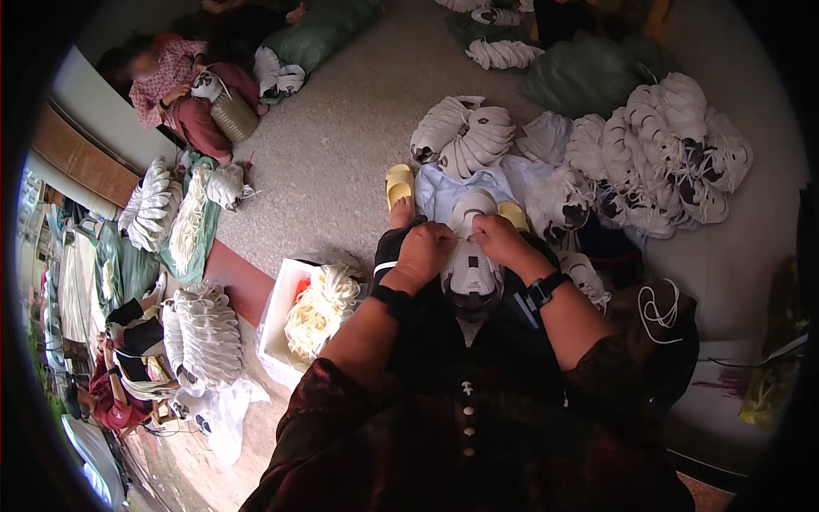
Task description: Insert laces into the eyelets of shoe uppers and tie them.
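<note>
A white and grey shoe upper (pixel 472 271) rests between my knees, one end toward my body. My left hand (pixel 429 249) is closed at its left side, around the middle of the upper. From the right, my right hand (pixel 502 240) pinches the same part, its fingertips close to those of the left. Whether a thin lace is also between the fingers is too small to tell. To the left of my knees stands a white box (pixel 278 309) heaped with cream-coloured laces (pixel 324 311).
Stacked shoe uppers (pixel 653 154) lie in a big heap at right, with another bundle (pixel 465 136) ahead on pale cloth. Green sacks (pixel 589 78) lie behind. More bundles (pixel 203 335) stand at left, near two seated people. A white lace loop (pixel 659 314) lies at right.
</note>
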### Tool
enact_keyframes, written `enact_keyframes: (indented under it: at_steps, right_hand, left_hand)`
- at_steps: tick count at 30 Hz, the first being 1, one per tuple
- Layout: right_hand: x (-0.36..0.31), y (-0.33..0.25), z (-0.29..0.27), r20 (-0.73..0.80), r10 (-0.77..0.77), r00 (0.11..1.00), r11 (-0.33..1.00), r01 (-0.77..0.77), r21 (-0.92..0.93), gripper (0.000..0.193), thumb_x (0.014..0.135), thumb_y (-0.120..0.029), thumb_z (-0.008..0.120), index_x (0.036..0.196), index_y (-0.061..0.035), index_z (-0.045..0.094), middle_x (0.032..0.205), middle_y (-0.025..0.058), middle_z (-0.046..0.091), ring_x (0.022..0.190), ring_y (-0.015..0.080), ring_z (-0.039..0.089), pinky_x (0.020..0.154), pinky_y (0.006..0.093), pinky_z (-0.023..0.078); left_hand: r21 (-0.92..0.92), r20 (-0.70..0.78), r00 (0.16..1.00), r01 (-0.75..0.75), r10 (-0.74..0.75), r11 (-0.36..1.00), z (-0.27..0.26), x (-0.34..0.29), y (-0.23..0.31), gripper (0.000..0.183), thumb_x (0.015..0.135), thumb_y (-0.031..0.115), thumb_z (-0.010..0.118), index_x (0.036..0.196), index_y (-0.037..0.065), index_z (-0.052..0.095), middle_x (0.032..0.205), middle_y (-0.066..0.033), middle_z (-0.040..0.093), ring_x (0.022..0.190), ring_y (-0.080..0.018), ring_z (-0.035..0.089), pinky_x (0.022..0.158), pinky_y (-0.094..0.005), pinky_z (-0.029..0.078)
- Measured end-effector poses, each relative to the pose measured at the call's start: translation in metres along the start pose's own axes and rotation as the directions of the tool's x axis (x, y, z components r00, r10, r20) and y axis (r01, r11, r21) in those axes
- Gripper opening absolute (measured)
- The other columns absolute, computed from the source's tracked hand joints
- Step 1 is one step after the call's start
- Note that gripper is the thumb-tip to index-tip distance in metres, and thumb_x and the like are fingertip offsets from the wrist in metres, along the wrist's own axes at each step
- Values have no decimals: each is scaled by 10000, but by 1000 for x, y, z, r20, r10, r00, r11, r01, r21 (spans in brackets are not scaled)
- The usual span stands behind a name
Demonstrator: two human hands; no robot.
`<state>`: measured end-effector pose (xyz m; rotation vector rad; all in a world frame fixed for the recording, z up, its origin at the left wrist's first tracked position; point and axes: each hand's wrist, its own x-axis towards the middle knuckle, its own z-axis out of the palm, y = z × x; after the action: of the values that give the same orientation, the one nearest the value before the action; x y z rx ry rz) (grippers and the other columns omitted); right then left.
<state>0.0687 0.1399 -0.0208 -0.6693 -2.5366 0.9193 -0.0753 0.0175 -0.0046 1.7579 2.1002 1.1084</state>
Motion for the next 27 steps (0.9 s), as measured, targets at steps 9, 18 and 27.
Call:
enact_keyframes:
  at_steps: [9, 18, 27]
  right_hand:
    - [-9, 1, -1, 46, 26, 999, 990, -33, 140, 170, 709, -35, 633, 698, -2, 467, 598, 145, 499, 558, 270, 490, 550, 364, 406]
    - [-7, 1, -4, 99, 88, 991, 973, -107, 204, 169, 693, -5, 642, 710, -8, 474, 603, 101, 496, 565, 184, 471, 545, 317, 401]
    - [-22, -4, 10, -146, 162, 976, 968, -129, 216, 148, 669, 12, 637, 734, -16, 507, 609, 94, 547, 557, 207, 529, 531, 323, 418]
  left_hand:
    - [-17, 42, 999, -27, 27, 999, 10, -3, -1, 54, 719, 94, 608, 729, 53, 642, 753, -139, 634, 719, -304, 620, 667, -373, 495]
    - [4, 102, 988, -116, 115, 993, 9, 13, 2, 42, 720, 89, 601, 726, 65, 634, 761, -133, 630, 711, -314, 616, 651, -379, 494]
    - [-216, 95, 994, 67, -47, 974, 9, 5, 5, 54, 713, 51, 612, 756, 37, 640, 749, -144, 633, 712, -295, 624, 655, -342, 495]
